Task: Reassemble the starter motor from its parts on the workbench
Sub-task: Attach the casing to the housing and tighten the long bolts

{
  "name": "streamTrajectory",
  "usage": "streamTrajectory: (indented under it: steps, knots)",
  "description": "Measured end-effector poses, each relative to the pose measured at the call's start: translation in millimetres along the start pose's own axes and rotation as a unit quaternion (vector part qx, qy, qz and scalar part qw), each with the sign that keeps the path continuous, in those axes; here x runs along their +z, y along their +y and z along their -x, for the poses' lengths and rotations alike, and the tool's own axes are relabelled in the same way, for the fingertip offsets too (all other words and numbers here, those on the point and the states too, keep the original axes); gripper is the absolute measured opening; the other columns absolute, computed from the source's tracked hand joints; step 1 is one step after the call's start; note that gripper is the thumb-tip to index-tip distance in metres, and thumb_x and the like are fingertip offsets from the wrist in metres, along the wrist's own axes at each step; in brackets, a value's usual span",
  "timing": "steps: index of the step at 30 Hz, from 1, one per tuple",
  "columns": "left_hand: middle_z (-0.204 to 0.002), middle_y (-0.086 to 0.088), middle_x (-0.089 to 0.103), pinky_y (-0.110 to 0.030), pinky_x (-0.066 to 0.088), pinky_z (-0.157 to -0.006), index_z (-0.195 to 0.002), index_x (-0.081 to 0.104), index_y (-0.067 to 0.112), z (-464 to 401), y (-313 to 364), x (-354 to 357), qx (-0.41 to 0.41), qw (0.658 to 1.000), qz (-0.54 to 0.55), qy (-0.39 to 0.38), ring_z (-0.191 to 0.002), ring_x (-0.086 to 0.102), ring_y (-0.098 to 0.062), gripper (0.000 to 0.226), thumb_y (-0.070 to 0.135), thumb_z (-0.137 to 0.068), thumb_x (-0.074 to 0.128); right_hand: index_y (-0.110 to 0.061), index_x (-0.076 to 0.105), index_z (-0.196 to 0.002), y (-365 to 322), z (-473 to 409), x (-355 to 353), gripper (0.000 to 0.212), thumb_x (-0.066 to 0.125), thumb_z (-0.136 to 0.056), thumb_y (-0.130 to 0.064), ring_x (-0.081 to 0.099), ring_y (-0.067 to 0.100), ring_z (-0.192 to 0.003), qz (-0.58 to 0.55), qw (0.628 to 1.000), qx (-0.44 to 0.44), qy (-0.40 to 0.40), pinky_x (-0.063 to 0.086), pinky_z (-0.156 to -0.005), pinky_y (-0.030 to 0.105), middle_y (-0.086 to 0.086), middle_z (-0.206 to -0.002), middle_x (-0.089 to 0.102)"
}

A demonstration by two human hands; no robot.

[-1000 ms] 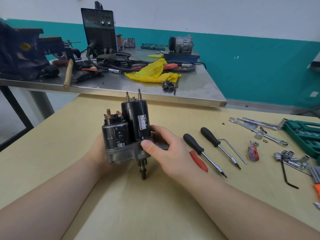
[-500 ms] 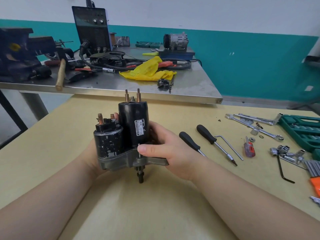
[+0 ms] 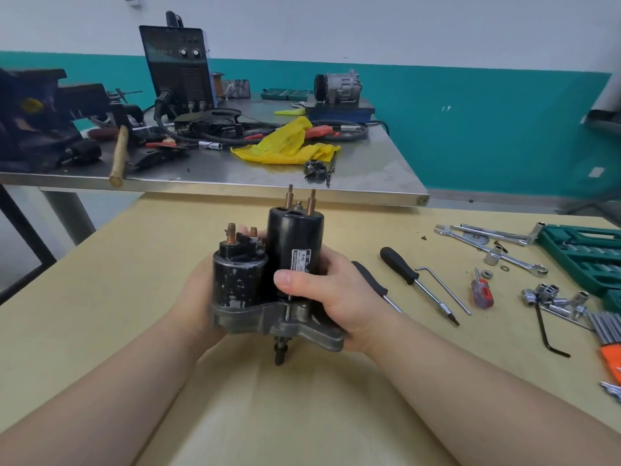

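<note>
The starter motor (image 3: 268, 280) is held upright above the wooden workbench (image 3: 100, 297), near its middle, with the copper studs pointing up and the short shaft pointing down, and this position probably lets the person check that the parts sit straight before anything is tightened. The right hand (image 3: 331, 297) wraps the taller black cylinder of the motor from the right side, its thumb pressed flat on the front just below the white label, so the weight is carried firmly. The left hand (image 3: 198, 297) is behind the shorter cylinder, on the left side of the motor; it seems to cup and support the housing, but its fingers are mostly hidden, so I cannot tell how tightly they close. To the right of the motor lie two black-handled screwdrivers (image 3: 400, 265), then wrenches (image 3: 487, 238) and loose sockets (image 3: 551, 295), kept near because the fastening step will likely need them.
</note>
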State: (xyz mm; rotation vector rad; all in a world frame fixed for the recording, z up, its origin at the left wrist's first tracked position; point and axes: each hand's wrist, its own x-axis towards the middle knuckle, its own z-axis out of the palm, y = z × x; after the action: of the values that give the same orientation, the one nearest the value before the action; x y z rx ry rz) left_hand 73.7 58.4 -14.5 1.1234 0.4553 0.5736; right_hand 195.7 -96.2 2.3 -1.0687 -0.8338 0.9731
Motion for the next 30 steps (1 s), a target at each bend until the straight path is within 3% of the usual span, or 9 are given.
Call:
streamTrajectory:
  steps: [1,3,6,8,11,15,21,27,30]
  knots:
    - [-0.091,-0.006,0.084,-0.027,0.064,-0.060,-0.079,0.089,0.027,0.9,2.4,3.6,0.020,1.000,0.005,-0.004,-0.079,0.082,-0.017,0.044,0.044,-0.099,0.055,-0.016,0.069,-0.130,-2.0,-1.2,-1.2,0.049,0.084,-0.083,-0.013,0.072,0.043,-0.116,0.015,1.000,-0.015,0.012,0.057,-0.101,0.061,0.019,-0.127,0.074]
    - [-0.116,-0.008,0.082,-0.031,0.065,-0.075,-0.103,0.089,0.029,1.4,2.4,5.5,0.053,0.999,-0.001,-0.013,-0.106,0.080,-0.022,0.052,0.058,-0.105,0.045,-0.023,0.072,-0.124,-7.1,-2.5,-4.1,0.048,0.088,-0.079,-0.017,0.076,0.037,-0.110,0.050,0.997,-0.042,0.053,0.061,-0.095,0.057,0.013,-0.121,0.077]
    - [-0.127,-0.008,0.078,-0.039,0.061,-0.089,-0.121,0.081,0.032,-2.1,-6.6,7.0,0.153,0.986,-0.056,-0.017,-0.121,0.072,-0.028,0.051,0.045,-0.114,0.032,-0.028,0.073,-0.118,-9.4,-3.2,-8.9,0.048,0.092,-0.075,-0.018,0.078,0.033,-0.104,0.062,0.989,-0.069,0.117,0.065,-0.085,0.049,0.009,-0.115,0.079]
    - [-0.133,-0.008,0.074,-0.043,0.056,-0.096,-0.136,0.070,0.027,-0.5,-13.7,12.3,0.199,0.974,-0.107,-0.024,-0.129,0.066,-0.034,0.037,0.029,-0.113,0.041,-0.025,0.072,-0.119,-8.3,-3.7,-10.6,0.048,0.091,-0.075,-0.015,0.078,0.034,-0.104,0.054,0.984,-0.087,0.148,0.065,-0.086,0.054,0.010,-0.115,0.079]
    - [-0.140,0.000,0.069,-0.028,0.055,-0.099,-0.149,0.053,0.017,7.7,-22.5,16.4,0.238,0.957,-0.153,-0.069,-0.130,0.064,-0.018,0.055,0.035,-0.099,0.064,-0.022,0.072,-0.117,-5.2,-4.7,-11.7,0.044,0.090,-0.077,-0.015,0.077,0.034,-0.105,0.061,0.979,-0.109,0.161,0.064,-0.089,0.056,0.010,-0.115,0.079]
    - [-0.136,0.005,0.068,-0.023,0.055,-0.096,-0.148,0.048,0.017,13.3,-23.2,17.0,0.250,0.953,-0.163,-0.052,-0.126,0.065,-0.012,0.065,0.039,-0.092,0.072,-0.025,0.070,-0.121,-4.9,-4.9,-11.7,0.045,0.089,-0.079,-0.024,0.077,0.026,-0.108,0.103,0.978,-0.108,0.148,0.064,-0.090,0.047,0.005,-0.116,0.078]
    - [-0.124,0.016,0.071,-0.022,0.056,-0.092,-0.137,0.053,0.028,14.1,-19.1,13.7,0.255,0.954,-0.156,-0.010,-0.117,0.068,-0.005,0.056,0.048,-0.088,0.072,-0.031,0.067,-0.125,-7.5,-4.6,-6.2,0.052,0.086,-0.079,-0.046,0.075,0.017,-0.110,0.175,0.970,-0.108,0.128,0.064,-0.093,0.042,-0.001,-0.119,0.076]
    - [-0.119,0.017,0.073,-0.018,0.057,-0.087,-0.134,0.053,0.031,16.8,-18.2,16.1,0.269,0.951,-0.151,-0.013,-0.111,0.070,-0.004,0.051,0.046,-0.089,0.073,-0.038,0.065,-0.123,1.8,-1.9,-1.7,0.048,0.084,-0.081,-0.050,0.074,0.016,-0.112,0.172,0.965,-0.137,0.142,0.063,-0.094,0.046,-0.004,-0.119,0.075]
    - [-0.115,0.015,0.073,-0.025,0.058,-0.085,-0.129,0.054,0.032,17.2,-17.2,15.6,0.279,0.947,-0.157,-0.020,-0.107,0.070,-0.006,0.055,0.045,-0.082,0.078,-0.039,0.064,-0.123,7.1,-0.4,-1.8,0.049,0.084,-0.080,-0.052,0.073,0.016,-0.111,0.197,0.956,-0.158,0.149,0.063,-0.092,0.047,-0.005,-0.118,0.075]
